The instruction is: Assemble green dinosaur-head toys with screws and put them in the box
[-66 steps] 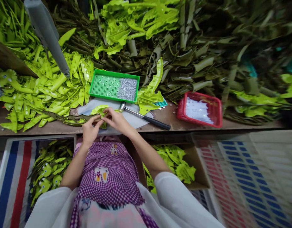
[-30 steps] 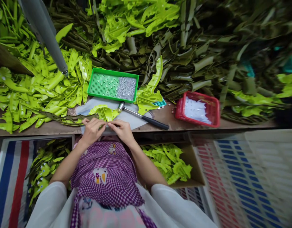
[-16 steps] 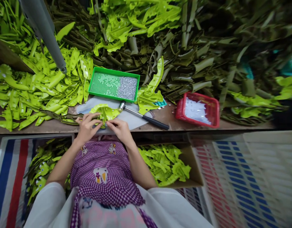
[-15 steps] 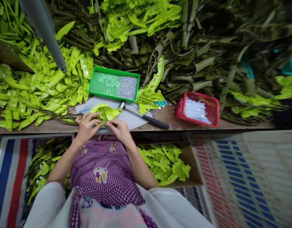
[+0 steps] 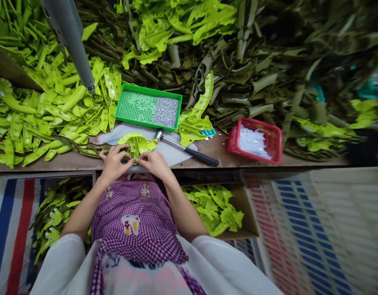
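A lime-green molded plastic part (image 5: 141,144) lies at the table's front edge, on a grey sheet (image 5: 179,157). My left hand (image 5: 114,162) curls around its left side, thumb and fingertips closed against it. From the right, my right hand (image 5: 155,164) pinches at its near edge, close to the left thumb. Whatever tiny piece may sit between the fingertips is too small to make out. Just right of the part rests a hammer (image 5: 189,150) with a black handle. A long dark olive plastic strip (image 5: 80,148) runs toward my left hand.
Behind the hammer stands a green tray (image 5: 118,107) of small metal pins. A red basket (image 5: 259,157) holds white pieces. Lime-green parts (image 5: 69,102) and olive parts (image 5: 253,82) pile up behind. A grey metal arm (image 5: 78,53) hangs at upper left. Below is a cardboard box (image 5: 248,213).
Both hands stay on the lime-green part, with only slight finger movement. The whole view has shifted a little.
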A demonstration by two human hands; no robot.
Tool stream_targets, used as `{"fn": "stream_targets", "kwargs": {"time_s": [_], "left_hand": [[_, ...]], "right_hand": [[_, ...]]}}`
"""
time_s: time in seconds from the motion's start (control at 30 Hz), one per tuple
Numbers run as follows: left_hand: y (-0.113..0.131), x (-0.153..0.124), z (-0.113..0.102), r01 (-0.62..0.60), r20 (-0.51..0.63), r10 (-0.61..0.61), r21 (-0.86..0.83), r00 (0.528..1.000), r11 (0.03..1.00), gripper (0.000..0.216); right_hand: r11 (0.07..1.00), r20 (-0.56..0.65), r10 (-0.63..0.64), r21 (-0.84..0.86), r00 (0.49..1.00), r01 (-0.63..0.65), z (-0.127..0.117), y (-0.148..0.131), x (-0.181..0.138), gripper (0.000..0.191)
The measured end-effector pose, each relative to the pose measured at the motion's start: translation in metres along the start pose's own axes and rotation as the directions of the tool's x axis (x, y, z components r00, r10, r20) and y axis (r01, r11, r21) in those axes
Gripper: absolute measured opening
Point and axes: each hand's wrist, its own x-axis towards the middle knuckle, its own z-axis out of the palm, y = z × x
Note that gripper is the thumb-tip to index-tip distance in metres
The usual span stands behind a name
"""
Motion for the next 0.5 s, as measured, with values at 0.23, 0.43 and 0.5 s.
{"fn": "stream_targets", "kwargs": {"time_s": [0.23, 0.43, 0.5], "left_hand": [[0.002, 0.005, 0.002, 0.048, 0.019, -0.048, 0.004, 0.999, 0.999, 0.014], [0.003, 0.005, 0.003, 0.037, 0.004, -0.037, -0.002, 0.999, 0.999, 0.016], [0.001, 0.005, 0.001, 0.021, 0.006, -0.021, 0.000, 1.000, 1.000, 0.016]], "right_hand": [[0.992, 0.067, 0.074, -0.104, 0.995, -0.067, -0.006, -0.009, 0.011, 0.017], [0.994, -0.079, 0.083, -0.063, 0.993, -0.088, 0.010, -0.007, -0.002, 0.022], [0.996, -0.128, 0.061, -0.052, 0.990, -0.068, 0.018, -0.003, -0.006, 0.024]]}}
